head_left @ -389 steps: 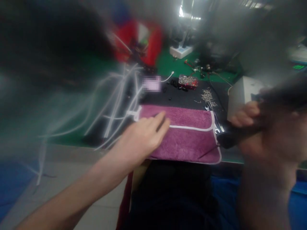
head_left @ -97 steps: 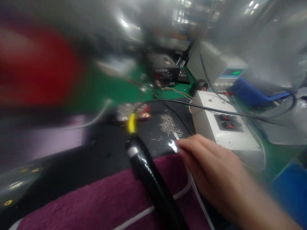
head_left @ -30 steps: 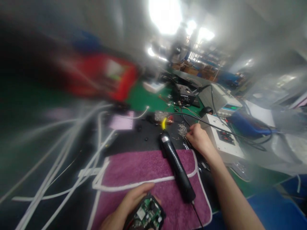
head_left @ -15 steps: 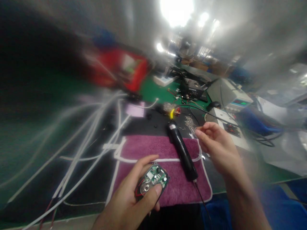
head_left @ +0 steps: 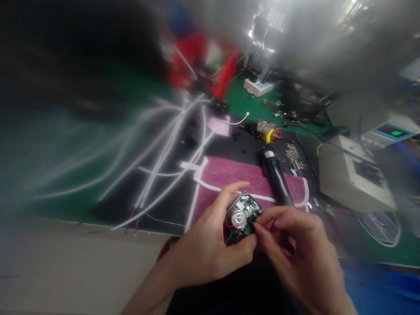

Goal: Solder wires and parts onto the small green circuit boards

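Note:
My left hand [head_left: 215,236] is closed around a small dark housing with a green circuit board [head_left: 246,210] in it, tilted up towards me. A round clear part and thin red wires show on the board. Thumb and forefinger of my right hand [head_left: 292,245] pinch together at the board's right edge; whatever is between them is too small to make out. Behind my right hand a black electric screwdriver [head_left: 275,175] with a yellow cord end lies on a purple cloth [head_left: 229,173]. Beyond it is a loose pile of screws [head_left: 294,156].
White cables [head_left: 164,153] spread over the left of the dark mat. A red bin [head_left: 203,65] and a white power strip [head_left: 259,86] stand at the back. To the right are a pale box [head_left: 354,179] and a device with a green digital display [head_left: 393,131].
My right hand has come from beside the screw pile to the circuit board, fingers still pinched. The view has swung, so the bench things appear shifted. My left hand keeps its hold.

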{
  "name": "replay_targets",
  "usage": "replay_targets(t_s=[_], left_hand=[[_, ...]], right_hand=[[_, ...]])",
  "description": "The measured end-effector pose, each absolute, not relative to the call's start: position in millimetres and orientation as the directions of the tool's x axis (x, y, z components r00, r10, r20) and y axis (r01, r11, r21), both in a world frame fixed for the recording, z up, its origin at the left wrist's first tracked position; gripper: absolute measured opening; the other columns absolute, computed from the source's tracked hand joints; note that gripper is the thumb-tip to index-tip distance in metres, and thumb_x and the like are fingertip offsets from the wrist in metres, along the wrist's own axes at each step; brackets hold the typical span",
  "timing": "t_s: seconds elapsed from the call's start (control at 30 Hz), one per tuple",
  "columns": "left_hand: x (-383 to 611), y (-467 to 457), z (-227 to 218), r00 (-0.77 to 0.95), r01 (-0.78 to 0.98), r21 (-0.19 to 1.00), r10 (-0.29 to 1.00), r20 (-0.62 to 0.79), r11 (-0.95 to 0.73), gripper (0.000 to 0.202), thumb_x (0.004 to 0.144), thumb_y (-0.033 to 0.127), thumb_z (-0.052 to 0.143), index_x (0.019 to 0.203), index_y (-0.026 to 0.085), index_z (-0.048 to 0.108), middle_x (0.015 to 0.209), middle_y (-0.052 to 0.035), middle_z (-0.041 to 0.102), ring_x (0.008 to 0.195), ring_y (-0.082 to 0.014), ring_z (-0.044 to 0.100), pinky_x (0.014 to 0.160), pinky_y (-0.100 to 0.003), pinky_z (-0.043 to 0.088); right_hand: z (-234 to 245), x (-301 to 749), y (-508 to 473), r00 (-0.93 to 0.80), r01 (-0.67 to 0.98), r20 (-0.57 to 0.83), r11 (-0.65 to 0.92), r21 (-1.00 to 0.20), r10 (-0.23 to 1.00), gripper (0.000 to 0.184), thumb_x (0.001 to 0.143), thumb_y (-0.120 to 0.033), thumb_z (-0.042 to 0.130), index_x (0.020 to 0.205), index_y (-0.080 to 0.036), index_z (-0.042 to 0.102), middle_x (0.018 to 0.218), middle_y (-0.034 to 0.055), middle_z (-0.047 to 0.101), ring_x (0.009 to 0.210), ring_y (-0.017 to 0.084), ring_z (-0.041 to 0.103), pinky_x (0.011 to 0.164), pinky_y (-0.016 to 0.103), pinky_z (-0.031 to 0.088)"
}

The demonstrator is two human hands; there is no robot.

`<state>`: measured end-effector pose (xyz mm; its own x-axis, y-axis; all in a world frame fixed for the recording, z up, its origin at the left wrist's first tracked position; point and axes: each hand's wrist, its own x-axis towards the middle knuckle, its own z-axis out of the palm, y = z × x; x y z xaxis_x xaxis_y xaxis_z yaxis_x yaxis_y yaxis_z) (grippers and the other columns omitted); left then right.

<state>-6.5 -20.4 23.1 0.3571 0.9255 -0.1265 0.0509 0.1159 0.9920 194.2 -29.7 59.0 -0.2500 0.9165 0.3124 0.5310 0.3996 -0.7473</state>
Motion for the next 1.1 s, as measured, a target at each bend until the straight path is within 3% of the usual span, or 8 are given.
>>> replay_targets(t_s=[0.13, 0.33, 0.53, 0.8, 0.97, 1.1], left_hand=[[-5, -20, 25, 0.340, 0.039, 0.994, 0.934, -0.112, 0.105, 0.081, 0.091, 0.021, 0.078, 0.161, 0.032, 0.039, 0.127, -0.0074, 0.070, 0.102, -0.0253, 0.073, 0.092, -0.040, 0.061], [-3, -22, 24, 0.325, 0.017, 0.994, 0.939, -0.112, 0.112, 0.083, 0.088, 0.025, 0.079, 0.162, 0.028, 0.042, 0.126, -0.0099, 0.071, 0.111, -0.0303, 0.072, 0.097, -0.044, 0.061], [-3, -22, 24, 0.320, 0.011, 0.996, 0.943, -0.090, 0.091, 0.082, 0.088, 0.025, 0.078, 0.162, 0.028, 0.042, 0.126, -0.0109, 0.071, 0.113, -0.0316, 0.072, 0.096, -0.045, 0.062], [-5, -22, 27, 0.311, 0.102, 0.992, 0.945, -0.100, 0.072, 0.083, 0.086, 0.028, 0.080, 0.161, 0.031, 0.044, 0.130, -0.0109, 0.072, 0.116, -0.0342, 0.073, 0.094, -0.047, 0.063], [-7, -21, 28, 0.329, 0.109, 0.992, 0.939, -0.101, 0.069, 0.083, 0.086, 0.027, 0.080, 0.161, 0.030, 0.044, 0.130, -0.0107, 0.073, 0.115, -0.0336, 0.074, 0.093, -0.046, 0.063], [-6, -20, 29, 0.335, 0.108, 0.991, 0.936, -0.111, 0.079, 0.084, 0.086, 0.025, 0.080, 0.161, 0.031, 0.043, 0.125, -0.0091, 0.073, 0.110, -0.0318, 0.075, 0.090, -0.044, 0.063]], right_hand=[[60, 194, -30, -0.259, 0.582, 0.319, 0.411, -0.702, 0.912, 0.023, 0.103, -0.013, 0.067, 0.112, -0.024, 0.049, 0.103, -0.0028, 0.072, 0.071, 0.006, 0.070, 0.058, 0.012, 0.054], [69, 201, -30, -0.332, 0.579, 0.186, 0.355, -0.734, 0.925, 0.021, 0.107, -0.016, 0.064, 0.117, -0.026, 0.050, 0.106, -0.0017, 0.070, 0.079, 0.009, 0.074, 0.065, 0.014, 0.062], [72, 202, -29, -0.368, 0.585, 0.199, 0.392, -0.709, 0.908, 0.025, 0.106, -0.012, 0.062, 0.119, -0.027, 0.048, 0.110, -0.0018, 0.071, 0.075, 0.007, 0.073, 0.065, 0.014, 0.063], [72, 206, -31, -0.363, 0.709, 0.169, 0.389, -0.588, 0.916, 0.016, 0.106, -0.015, 0.062, 0.114, -0.029, 0.057, 0.110, -0.0065, 0.074, 0.084, 0.007, 0.077, 0.070, 0.012, 0.063], [80, 202, -30, -0.441, 0.776, 0.193, 0.480, -0.408, 0.877, 0.011, 0.108, -0.017, 0.061, 0.107, -0.025, 0.068, 0.101, -0.0082, 0.076, 0.073, 0.005, 0.075, 0.057, 0.011, 0.056], [83, 206, -31, -0.479, 0.764, 0.241, 0.536, -0.359, 0.844, 0.011, 0.112, -0.022, 0.059, 0.115, -0.024, 0.069, 0.109, -0.0062, 0.078, 0.080, 0.006, 0.076, 0.069, 0.014, 0.060]])
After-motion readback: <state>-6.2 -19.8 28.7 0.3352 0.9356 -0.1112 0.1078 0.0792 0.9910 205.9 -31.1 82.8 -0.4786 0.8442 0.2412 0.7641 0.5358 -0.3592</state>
